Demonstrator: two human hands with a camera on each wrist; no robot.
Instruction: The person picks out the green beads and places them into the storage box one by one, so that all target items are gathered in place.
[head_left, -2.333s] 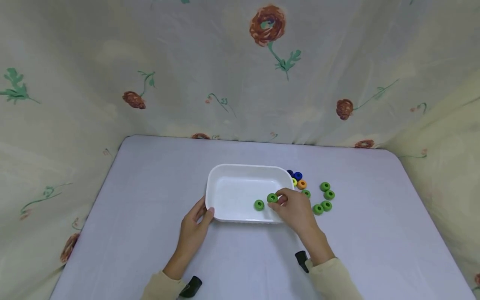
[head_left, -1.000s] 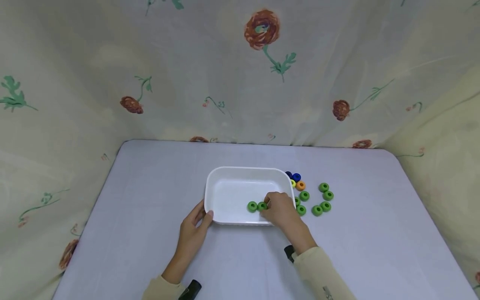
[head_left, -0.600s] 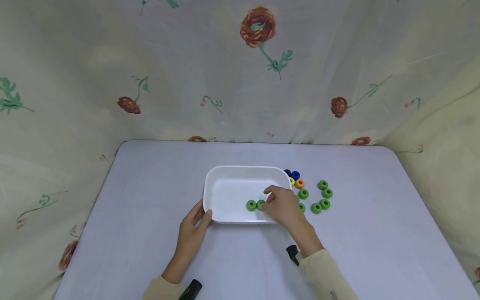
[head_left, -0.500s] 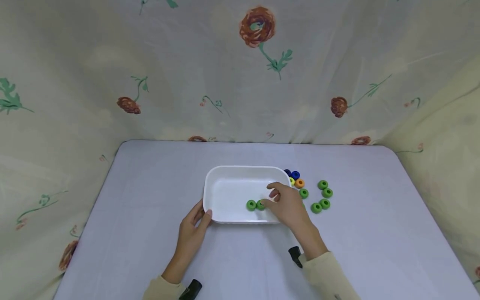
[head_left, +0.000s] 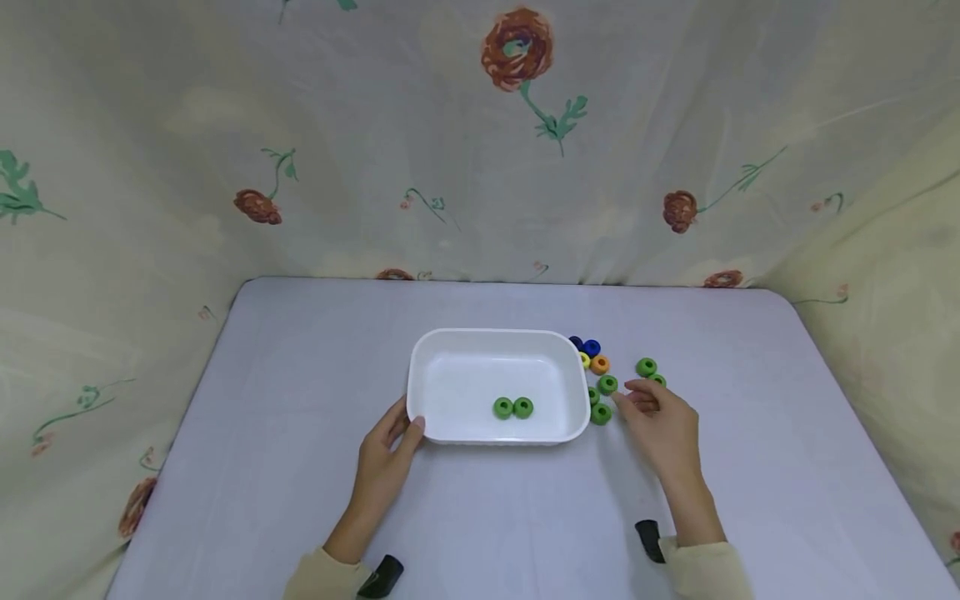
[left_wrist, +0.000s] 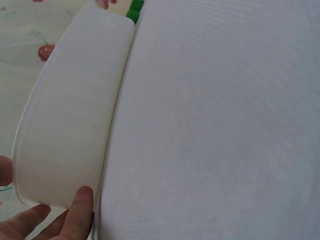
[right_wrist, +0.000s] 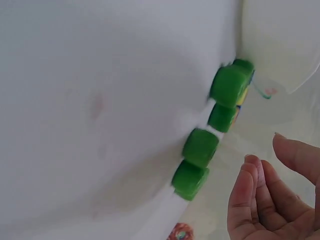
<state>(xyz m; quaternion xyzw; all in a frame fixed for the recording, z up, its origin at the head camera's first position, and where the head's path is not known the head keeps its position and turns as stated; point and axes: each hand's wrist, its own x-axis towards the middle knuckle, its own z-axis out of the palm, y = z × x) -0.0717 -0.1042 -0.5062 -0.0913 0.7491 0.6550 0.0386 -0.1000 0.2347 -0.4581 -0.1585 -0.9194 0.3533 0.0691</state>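
My left hand (head_left: 384, 467) grips the white tray (head_left: 465, 371) at its near left corner, thumb at the rim; in the left wrist view the fingers (left_wrist: 80, 212) lie against the tray's outer wall. Two green beads (head_left: 513, 407) sit side by side inside the tray. My right hand (head_left: 663, 429) is over the table to the right of the tray, with thumb and fingers apart and nothing between them. Close to its fingertips is a green bead (head_left: 608, 384), and the hand hides some other beads. In the right wrist view several green beads (right_wrist: 200, 147) stand near that hand.
Beside the tray's right edge lie dark blue (head_left: 591, 347), orange (head_left: 599, 364) and yellow beads (head_left: 584, 360). Farther right is another green bead (head_left: 647, 367). A flowered curtain (head_left: 450, 167) hangs around the white-covered table (head_left: 322, 350).
My right hand set a green bead beside the other one in the tray, let it go, and moved right, out over the loose green beads. My left hand stays on the tray.
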